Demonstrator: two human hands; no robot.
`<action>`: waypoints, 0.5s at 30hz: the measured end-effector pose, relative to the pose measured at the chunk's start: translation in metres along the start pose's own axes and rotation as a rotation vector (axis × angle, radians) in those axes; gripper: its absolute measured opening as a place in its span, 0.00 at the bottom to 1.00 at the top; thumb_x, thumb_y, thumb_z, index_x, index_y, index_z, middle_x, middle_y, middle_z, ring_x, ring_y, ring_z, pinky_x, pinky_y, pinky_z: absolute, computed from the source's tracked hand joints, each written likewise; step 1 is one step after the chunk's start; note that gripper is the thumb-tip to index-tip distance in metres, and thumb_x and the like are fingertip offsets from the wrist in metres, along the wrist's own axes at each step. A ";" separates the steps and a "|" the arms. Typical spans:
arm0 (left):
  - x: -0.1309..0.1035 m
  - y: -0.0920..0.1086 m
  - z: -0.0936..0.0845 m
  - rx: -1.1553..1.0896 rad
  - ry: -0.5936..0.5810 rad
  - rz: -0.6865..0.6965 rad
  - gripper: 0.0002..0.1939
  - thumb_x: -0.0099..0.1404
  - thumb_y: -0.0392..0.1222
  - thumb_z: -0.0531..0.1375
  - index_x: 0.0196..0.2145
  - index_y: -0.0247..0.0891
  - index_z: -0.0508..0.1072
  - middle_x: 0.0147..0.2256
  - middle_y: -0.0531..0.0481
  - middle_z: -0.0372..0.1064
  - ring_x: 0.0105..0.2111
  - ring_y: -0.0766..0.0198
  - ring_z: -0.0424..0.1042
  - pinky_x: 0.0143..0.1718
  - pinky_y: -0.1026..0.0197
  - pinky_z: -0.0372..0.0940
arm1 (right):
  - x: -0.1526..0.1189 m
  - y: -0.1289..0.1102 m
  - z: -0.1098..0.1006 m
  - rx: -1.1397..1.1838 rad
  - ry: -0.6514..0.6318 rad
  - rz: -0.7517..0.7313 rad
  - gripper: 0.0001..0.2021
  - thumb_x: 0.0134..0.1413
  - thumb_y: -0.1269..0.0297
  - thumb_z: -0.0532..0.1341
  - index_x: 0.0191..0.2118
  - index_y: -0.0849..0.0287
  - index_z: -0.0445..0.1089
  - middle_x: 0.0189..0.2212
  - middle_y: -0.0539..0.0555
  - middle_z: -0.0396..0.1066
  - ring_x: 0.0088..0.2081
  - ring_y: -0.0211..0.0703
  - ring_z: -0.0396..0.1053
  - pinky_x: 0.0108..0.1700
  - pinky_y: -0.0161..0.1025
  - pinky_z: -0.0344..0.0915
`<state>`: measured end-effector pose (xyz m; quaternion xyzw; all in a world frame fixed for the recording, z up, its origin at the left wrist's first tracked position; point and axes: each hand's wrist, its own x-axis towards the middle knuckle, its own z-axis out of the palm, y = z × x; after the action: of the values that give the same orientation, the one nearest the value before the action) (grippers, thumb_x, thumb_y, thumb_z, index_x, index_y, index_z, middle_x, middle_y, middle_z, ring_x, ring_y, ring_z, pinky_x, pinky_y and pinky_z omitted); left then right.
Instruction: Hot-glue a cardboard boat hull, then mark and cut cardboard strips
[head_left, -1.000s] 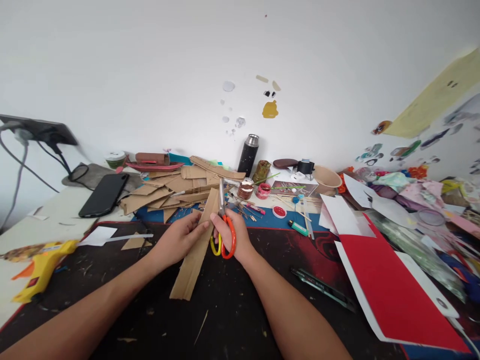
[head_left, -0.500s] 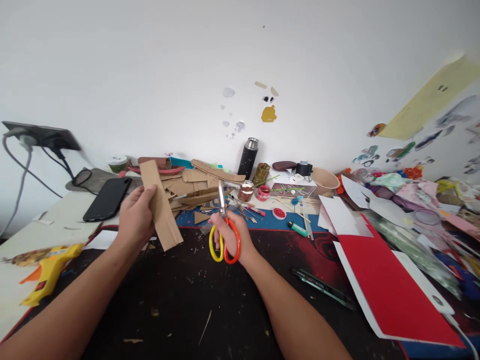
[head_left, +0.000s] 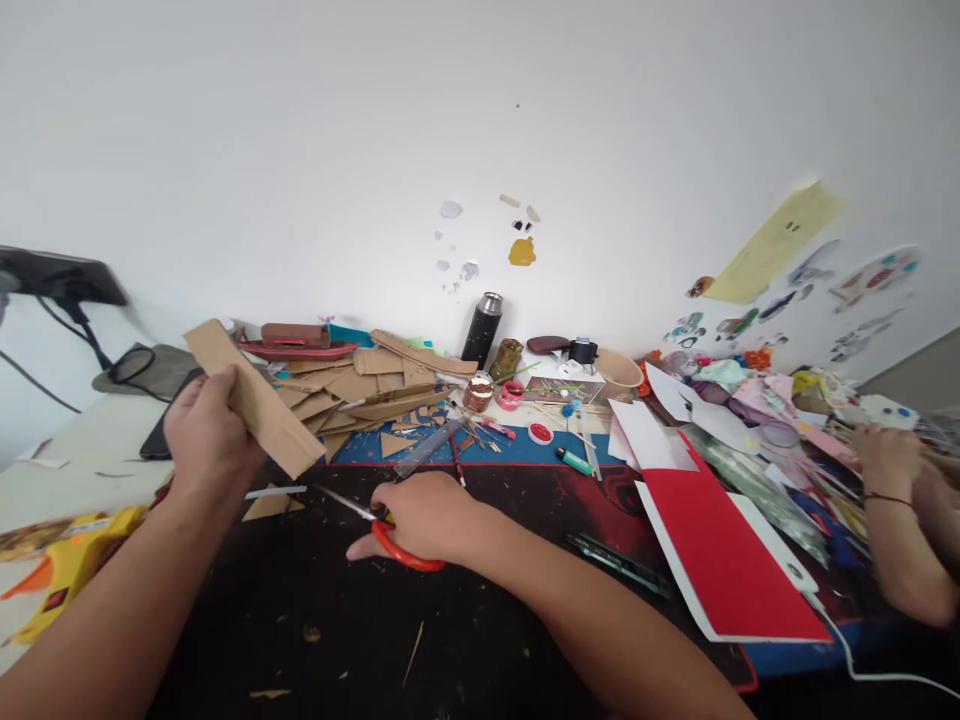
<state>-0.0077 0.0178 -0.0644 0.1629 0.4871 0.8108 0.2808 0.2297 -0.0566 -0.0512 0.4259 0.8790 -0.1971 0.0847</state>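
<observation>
A strip of brown cardboard slants down to the right, pinched near its upper part by my left hand. Over the dark mat my right hand has its fingers around the red-handled scissors. Their blades point left, toward the strip's lower end but apart from it. Just below the strip, a small cardboard triangle and a thin pale strip lie on the mat. The yellow handle is mostly hidden by my fingers.
Cardboard scraps are piled at the back, beside a black flask and paint jars. A yellow glue gun lies at left. To the right are a cutter and red sheet. Another person's hands show far right.
The scissors have swung from pointing up to pointing left, with my right hand lower and turned. My left hand and the strip have shifted left. Another person's hands have come into view.
</observation>
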 end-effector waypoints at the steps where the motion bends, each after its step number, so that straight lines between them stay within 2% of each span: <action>1: -0.001 0.000 0.001 -0.004 -0.003 -0.025 0.09 0.59 0.36 0.67 0.27 0.39 0.68 0.22 0.60 0.61 0.22 0.67 0.63 0.23 0.65 0.63 | -0.001 -0.003 -0.002 -0.056 -0.037 -0.026 0.28 0.67 0.36 0.68 0.52 0.59 0.80 0.42 0.65 0.85 0.43 0.65 0.84 0.39 0.46 0.73; 3: -0.004 0.001 0.002 -0.012 -0.013 -0.065 0.07 0.60 0.35 0.65 0.28 0.38 0.70 0.23 0.58 0.65 0.23 0.67 0.65 0.24 0.65 0.65 | -0.003 -0.007 -0.006 -0.118 -0.102 -0.097 0.22 0.69 0.47 0.68 0.56 0.60 0.79 0.44 0.65 0.86 0.45 0.64 0.85 0.38 0.46 0.73; 4: -0.005 0.000 0.002 -0.015 -0.018 -0.079 0.06 0.61 0.35 0.65 0.29 0.38 0.70 0.24 0.58 0.66 0.23 0.67 0.66 0.25 0.65 0.66 | -0.005 -0.007 -0.008 -0.128 -0.124 -0.129 0.21 0.69 0.49 0.68 0.57 0.60 0.80 0.45 0.64 0.86 0.46 0.63 0.85 0.39 0.45 0.73; 6: -0.008 -0.001 0.003 -0.020 -0.035 -0.104 0.05 0.62 0.35 0.65 0.30 0.38 0.71 0.24 0.57 0.68 0.24 0.66 0.67 0.27 0.65 0.67 | -0.007 -0.006 -0.014 -0.119 -0.132 -0.147 0.22 0.70 0.46 0.67 0.58 0.58 0.81 0.48 0.62 0.87 0.49 0.62 0.84 0.40 0.44 0.73; 8: -0.011 -0.003 0.003 -0.019 -0.071 -0.130 0.05 0.61 0.36 0.66 0.32 0.38 0.71 0.25 0.57 0.69 0.24 0.66 0.68 0.27 0.65 0.68 | -0.007 0.001 -0.019 -0.097 -0.082 -0.119 0.21 0.73 0.47 0.66 0.60 0.55 0.81 0.51 0.59 0.87 0.53 0.59 0.84 0.43 0.43 0.73; 11: -0.019 -0.008 0.002 -0.006 -0.163 -0.171 0.09 0.59 0.40 0.69 0.34 0.38 0.73 0.26 0.57 0.71 0.24 0.66 0.69 0.29 0.64 0.70 | -0.002 0.016 -0.022 -0.171 0.072 0.034 0.15 0.76 0.54 0.64 0.59 0.51 0.82 0.53 0.57 0.86 0.55 0.56 0.83 0.49 0.43 0.75; 15: -0.026 -0.014 0.000 0.016 -0.266 -0.203 0.16 0.55 0.48 0.73 0.36 0.40 0.74 0.26 0.57 0.73 0.25 0.63 0.70 0.34 0.58 0.75 | 0.009 0.033 -0.022 -0.246 0.107 0.128 0.16 0.76 0.61 0.62 0.60 0.60 0.81 0.53 0.67 0.85 0.56 0.63 0.83 0.53 0.48 0.76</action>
<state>0.0170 0.0069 -0.0762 0.2210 0.4662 0.7456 0.4217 0.2504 -0.0227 -0.0427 0.4775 0.8707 -0.0589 0.1016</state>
